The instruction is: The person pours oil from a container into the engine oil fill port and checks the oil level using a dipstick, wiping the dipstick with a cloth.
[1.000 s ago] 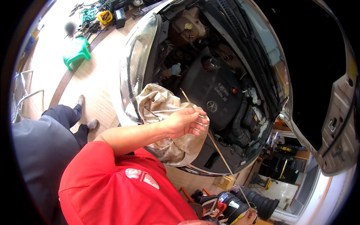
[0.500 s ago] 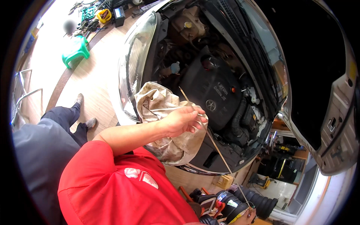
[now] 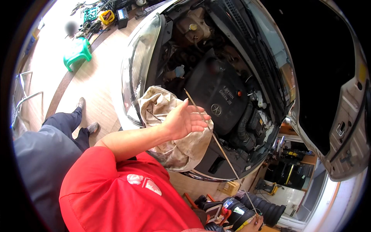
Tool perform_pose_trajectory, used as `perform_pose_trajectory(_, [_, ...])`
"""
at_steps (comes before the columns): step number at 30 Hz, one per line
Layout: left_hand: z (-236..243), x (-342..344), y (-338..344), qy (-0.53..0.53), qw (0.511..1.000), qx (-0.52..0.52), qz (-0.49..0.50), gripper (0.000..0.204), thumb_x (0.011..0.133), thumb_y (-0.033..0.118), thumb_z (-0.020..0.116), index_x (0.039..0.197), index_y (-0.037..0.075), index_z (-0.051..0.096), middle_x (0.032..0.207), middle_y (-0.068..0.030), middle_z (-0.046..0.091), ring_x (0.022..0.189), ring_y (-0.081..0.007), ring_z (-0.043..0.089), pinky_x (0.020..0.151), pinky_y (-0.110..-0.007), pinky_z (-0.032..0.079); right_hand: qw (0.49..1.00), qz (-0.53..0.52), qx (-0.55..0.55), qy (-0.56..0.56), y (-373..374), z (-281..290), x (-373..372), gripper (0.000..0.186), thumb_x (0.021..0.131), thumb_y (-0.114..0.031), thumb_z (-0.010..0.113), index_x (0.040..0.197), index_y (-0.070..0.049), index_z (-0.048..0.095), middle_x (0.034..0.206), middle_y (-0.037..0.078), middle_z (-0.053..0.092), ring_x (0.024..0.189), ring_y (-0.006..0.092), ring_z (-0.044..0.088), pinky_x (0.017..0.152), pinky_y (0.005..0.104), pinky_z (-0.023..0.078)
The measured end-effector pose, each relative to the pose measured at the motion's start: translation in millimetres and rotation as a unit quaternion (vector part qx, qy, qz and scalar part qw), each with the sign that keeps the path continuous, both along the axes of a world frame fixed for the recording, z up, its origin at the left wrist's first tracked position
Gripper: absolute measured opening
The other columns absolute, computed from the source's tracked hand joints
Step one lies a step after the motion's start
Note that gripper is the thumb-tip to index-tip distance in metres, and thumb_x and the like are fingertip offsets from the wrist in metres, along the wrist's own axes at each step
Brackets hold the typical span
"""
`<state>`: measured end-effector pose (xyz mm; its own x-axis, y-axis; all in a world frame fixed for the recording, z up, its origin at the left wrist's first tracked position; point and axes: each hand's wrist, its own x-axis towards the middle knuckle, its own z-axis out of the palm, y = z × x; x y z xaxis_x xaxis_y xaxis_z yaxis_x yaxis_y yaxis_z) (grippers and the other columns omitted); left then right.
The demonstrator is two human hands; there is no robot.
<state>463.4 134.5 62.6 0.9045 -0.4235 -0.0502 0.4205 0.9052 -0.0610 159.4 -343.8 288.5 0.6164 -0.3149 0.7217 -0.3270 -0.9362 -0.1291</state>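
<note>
A long thin dipstick [image 3: 222, 149] runs slantwise over the front of the car's engine bay. Its lower end is held by my right hand [image 3: 253, 224], fingers closed, at the bottom edge of the view. My left hand [image 3: 186, 120] is open, palm showing and fingers stretched out alongside the upper part of the stick. Whether those fingers touch it I cannot tell. Beneath the left hand a stained beige cloth [image 3: 158, 104] drapes over the car's front edge. Beyond lies the black engine cover [image 3: 216, 91].
The raised hood [image 3: 348, 127] stands at the right, the headlight [image 3: 141, 58] at the left. Close on my left is a person in grey [image 3: 46, 154]. A green stool [image 3: 77, 54] is on the floor; stacked tires [image 3: 266, 207] stand at lower right.
My left hand has opened from a loose pinch around the dipstick to straightened fingers with the palm turned up. The stick and my right hand stay nearly in place.
</note>
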Motion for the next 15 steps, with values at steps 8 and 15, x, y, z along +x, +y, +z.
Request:
perform_pose_trajectory(8, [-6, 3, 4, -0.006, 1.0, -0.028, 0.003, 0.069, 0.103, 0.058, 0.027, 0.118, -0.001, 0.059, 0.116, -0.0259, 0.066, 0.096, -0.0361, 0.069, 0.083, -0.045, 0.056, 1.0, 0.016, 0.022, -0.006, 6, 3, 4, 0.018, 0.087, -0.002, 0.071, 0.103, 0.006, 0.071, 0.102, 0.015, 0.072, 0.09, 0.023, 0.066, 0.078, 0.031, 0.053])
perform_pose_trajectory(15, [-8, 6, 6, -0.009, 0.999, -0.039, 0.002, 0.07, 0.103, 0.059, 0.026, 0.115, 0.0, 0.061, 0.113, -0.026, 0.067, 0.093, -0.0364, 0.07, 0.082, -0.045, 0.056, 1.0, 0.02, 0.012, -0.019, 6, 8, 7, 0.015, 0.086, -0.004, 0.072, 0.098, 0.005, 0.072, 0.097, 0.014, 0.072, 0.087, 0.0233, 0.066, 0.079, 0.0328, 0.054])
